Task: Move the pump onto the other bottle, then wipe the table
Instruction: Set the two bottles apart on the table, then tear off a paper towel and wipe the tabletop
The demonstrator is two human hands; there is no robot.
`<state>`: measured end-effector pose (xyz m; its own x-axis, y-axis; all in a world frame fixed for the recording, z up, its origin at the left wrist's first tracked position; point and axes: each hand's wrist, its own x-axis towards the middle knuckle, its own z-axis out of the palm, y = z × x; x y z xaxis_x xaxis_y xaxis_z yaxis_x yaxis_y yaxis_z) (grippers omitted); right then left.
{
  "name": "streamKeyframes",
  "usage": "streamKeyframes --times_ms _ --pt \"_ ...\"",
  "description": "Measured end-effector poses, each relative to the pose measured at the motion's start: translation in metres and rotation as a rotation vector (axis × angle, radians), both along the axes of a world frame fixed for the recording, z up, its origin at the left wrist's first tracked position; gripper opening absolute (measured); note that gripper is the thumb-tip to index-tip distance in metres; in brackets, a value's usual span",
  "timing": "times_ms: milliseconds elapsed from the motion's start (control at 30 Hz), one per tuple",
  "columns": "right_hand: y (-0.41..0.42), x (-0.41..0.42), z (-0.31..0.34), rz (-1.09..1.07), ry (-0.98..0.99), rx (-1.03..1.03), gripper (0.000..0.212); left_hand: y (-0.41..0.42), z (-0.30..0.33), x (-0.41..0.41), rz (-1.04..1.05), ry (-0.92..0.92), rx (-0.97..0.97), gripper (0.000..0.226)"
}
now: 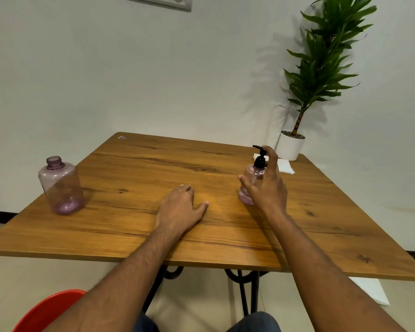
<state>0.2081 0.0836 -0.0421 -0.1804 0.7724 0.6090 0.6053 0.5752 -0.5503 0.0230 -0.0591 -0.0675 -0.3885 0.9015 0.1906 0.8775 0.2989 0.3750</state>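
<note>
A clear purple bottle (248, 185) stands at the right of the wooden table (139, 168) with a black pump (260, 158) screwed on top. My right hand (266, 185) is spread just in front of it, fingers apart, index finger up beside the pump; whether it touches the bottle I cannot tell. A second purple bottle (61, 186), open-necked and without a pump, stands near the left edge. My left hand (181, 206) lies flat on the table's middle, holding nothing. A white folded napkin (284, 166) lies behind the pump bottle.
A potted green plant (291, 146) in a white pot stands at the table's far right corner. A red chair seat (49, 310) shows at lower left. A white sheet (371, 291) lies on the floor under the right edge.
</note>
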Motion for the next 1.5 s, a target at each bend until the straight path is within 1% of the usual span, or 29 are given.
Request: streamKeyframes --times_ms 100,167,233,333,400,467,567,667,733,900,967,1000,1033,1100,1133,1167,1200,1233,1267,1333,1400,1433,1500 --pt "-0.004 0.000 -0.003 -0.008 0.057 -0.062 0.114 -0.001 0.001 0.000 -0.009 -0.006 0.000 0.072" --pt "-0.005 0.001 -0.006 -0.006 0.124 -0.127 0.115 0.000 0.000 0.000 -0.010 -0.006 0.000 0.072" --pt "-0.007 0.003 -0.009 0.008 0.135 -0.186 0.107 0.002 -0.001 0.001 -0.005 0.000 0.007 0.073" --pt "-0.010 0.007 -0.012 0.043 0.175 -0.220 0.088 0.002 -0.004 -0.001 -0.001 -0.004 0.004 0.074" --pt "-0.010 0.020 -0.011 0.018 0.242 -0.191 0.080 0.004 -0.004 0.000 -0.005 -0.011 0.010 0.074" --pt "-0.009 0.040 -0.010 -0.071 0.281 -0.147 0.078 0.004 -0.003 -0.001 -0.012 -0.025 0.006 0.074" --pt "-0.002 0.084 -0.011 -0.250 0.292 -0.104 0.080 0.002 0.000 0.000 -0.024 -0.025 -0.009 0.073" --pt "0.006 0.123 -0.011 -0.370 0.302 -0.105 0.082 0.001 0.001 -0.001 -0.028 -0.028 -0.015 0.073" --pt "0.008 0.132 -0.010 -0.384 0.298 -0.115 0.083 0.001 0.000 -0.001 -0.019 -0.015 -0.010 0.073" --pt "0.011 0.129 -0.015 -0.322 0.219 -0.109 0.091 0.002 0.000 0.000 -0.013 -0.015 -0.008 0.073" --pt "0.009 0.125 -0.015 -0.367 0.229 -0.107 0.095 0.003 -0.001 0.000 -0.006 -0.008 -0.007 0.074" --pt "0.005 0.122 -0.013 -0.416 0.245 -0.065 0.095 0.003 -0.003 -0.001 -0.004 -0.002 -0.006 0.074" --pt "0.000 0.118 -0.011 -0.462 0.264 0.036 0.089 0.005 -0.004 -0.002 -0.007 0.001 -0.005 0.074" --pt "-0.010 0.106 -0.005 -0.463 0.258 0.353 0.065 0.007 -0.007 -0.002 -0.016 0.005 0.003 0.070" --pt "-0.011 0.095 -0.001 -0.401 0.213 0.474 0.050 0.009 -0.009 -0.004 -0.020 0.007 0.014 0.066" --pt "-0.008 0.083 0.004 -0.315 0.143 0.535 0.035 0.009 -0.010 -0.005 -0.025 0.009 0.032 0.061" --pt "-0.001 0.070 0.007 -0.237 0.061 0.520 0.024 0.009 -0.013 -0.007 -0.032 0.010 0.049 0.057" --pt "0.009 0.055 0.011 -0.183 -0.022 0.443 0.017 0.010 -0.014 -0.007 -0.035 0.008 0.064 0.055" --pt "0.022 0.041 0.014 -0.155 -0.110 0.334 0.015 0.009 -0.015 -0.008 -0.032 0.003 0.077 0.054" --pt "0.054 0.018 0.012 -0.167 -0.248 0.081 0.019 0.011 -0.017 -0.008 -0.025 0.000 0.086 0.054" --pt "0.088 0.003 0.005 -0.193 -0.296 -0.102 0.025 0.013 -0.018 -0.009 -0.026 0.009 0.092 0.054" --pt "0.103 -0.001 0.002 -0.202 -0.305 -0.149 0.027 0.013 -0.017 -0.009 -0.028 0.008 0.093 0.055" --pt "0.130 -0.008 -0.002 -0.240 -0.337 -0.166 0.029 0.015 -0.018 -0.011 -0.031 0.013 0.092 0.054"
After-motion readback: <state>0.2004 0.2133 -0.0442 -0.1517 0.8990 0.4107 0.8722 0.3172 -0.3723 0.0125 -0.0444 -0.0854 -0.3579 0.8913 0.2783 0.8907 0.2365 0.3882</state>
